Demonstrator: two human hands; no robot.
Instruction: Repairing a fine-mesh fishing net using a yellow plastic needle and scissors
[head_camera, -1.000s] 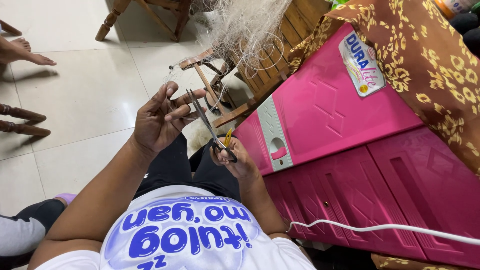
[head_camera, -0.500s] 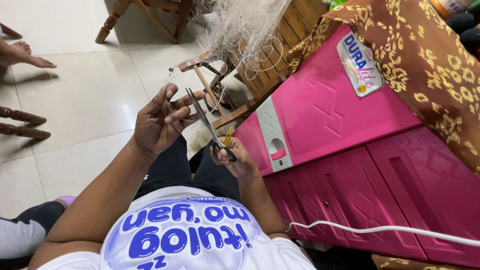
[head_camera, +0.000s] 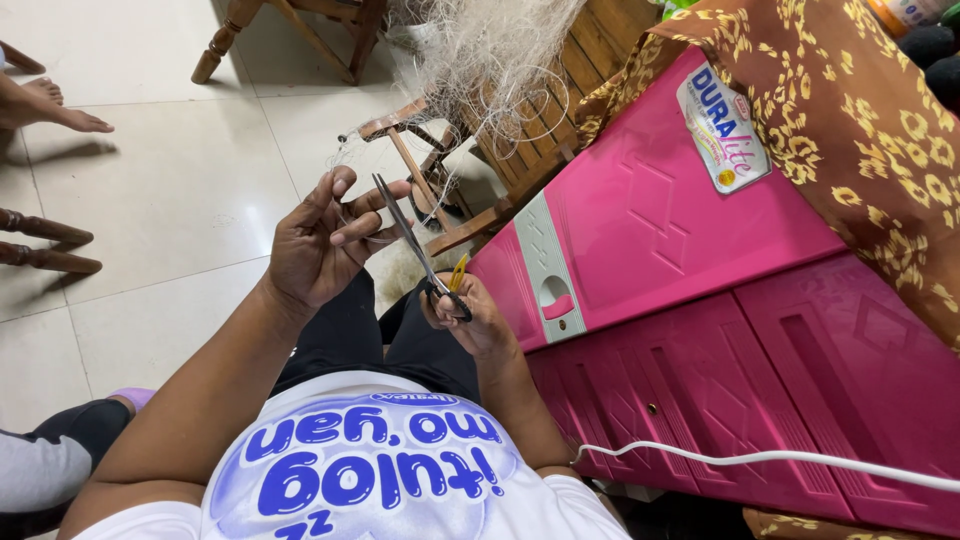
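Observation:
My left hand (head_camera: 318, 243) is raised in front of me, its fingers pinching a thin pale strand (head_camera: 372, 238) of fishing-net line. My right hand (head_camera: 470, 318) grips the black handles of a pair of scissors (head_camera: 412, 247), along with something small and yellow. The scissor blades point up and left, their tips close to my left fingers and the strand. The line runs up toward a tangled heap of whitish net (head_camera: 490, 50) draped over a wooden frame (head_camera: 420, 175).
A pink plastic cabinet (head_camera: 700, 320) stands close on my right, under a brown patterned cloth (head_camera: 850, 110). A white cable (head_camera: 760, 460) crosses its lower front. Another person's bare foot (head_camera: 50, 105) rests at far left. Wooden chair legs (head_camera: 45, 245) stand on the tiled floor.

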